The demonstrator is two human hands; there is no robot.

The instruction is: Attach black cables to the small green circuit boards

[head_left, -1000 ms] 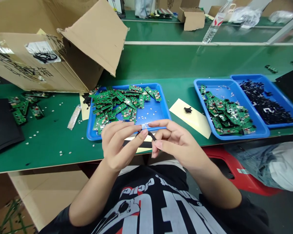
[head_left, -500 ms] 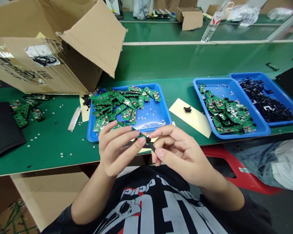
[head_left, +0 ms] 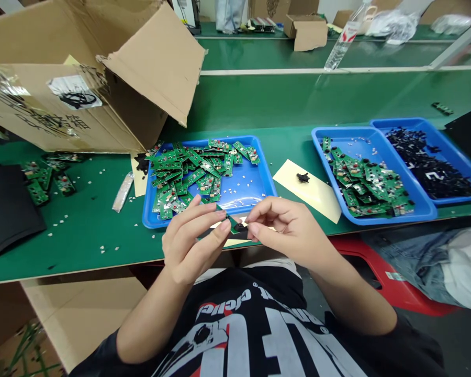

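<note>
My left hand (head_left: 190, 238) pinches a small green circuit board (head_left: 228, 220) by its end, just in front of the table's near edge. My right hand (head_left: 288, 228) is closed in a pinch on a small black part (head_left: 241, 227) that it presses against the board's other end. Both hands meet over my lap, right below the left blue tray (head_left: 255, 183), which holds a heap of green circuit boards (head_left: 192, 170).
A second blue tray (head_left: 371, 141) with boards and a third blue tray (head_left: 441, 131) with black parts sit at the right. A yellow card (head_left: 317, 196) carries one black part. An open cardboard box (head_left: 86, 84) lies at the left, loose boards (head_left: 43, 175) beside it. Another person's legs (head_left: 435, 267) are at the right.
My right fingers have closed in toward the board, bringing the black part onto its end. Both hands stayed near the table edge.
</note>
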